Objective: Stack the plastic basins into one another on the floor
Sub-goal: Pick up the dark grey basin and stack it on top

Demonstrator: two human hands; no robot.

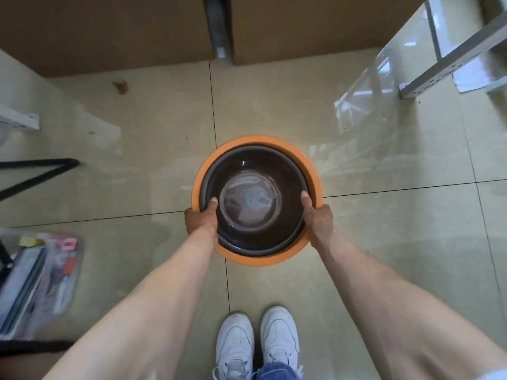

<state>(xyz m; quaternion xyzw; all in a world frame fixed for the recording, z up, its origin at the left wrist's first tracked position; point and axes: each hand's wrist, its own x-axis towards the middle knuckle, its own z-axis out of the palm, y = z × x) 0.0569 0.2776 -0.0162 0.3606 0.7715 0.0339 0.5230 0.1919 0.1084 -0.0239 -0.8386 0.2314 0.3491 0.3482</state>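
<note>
An orange plastic basin (311, 171) is in the middle of the view over the tiled floor, with a dark brown basin (255, 163) nested inside it. A round pale patch shows at the dark basin's bottom. My left hand (201, 219) grips the near-left rim, thumb hooked inside over the dark basin. My right hand (318, 219) grips the near-right rim the same way. Whether the stack rests on the floor or hangs just above it I cannot tell.
Two cardboard boxes (109, 28) stand at the back with a grey post between them. Metal shelf rails (452, 58) and clear plastic sheeting lie at right. A clear pouch of small items (35, 283) lies at left. My white shoes (258, 344) stand near the bottom.
</note>
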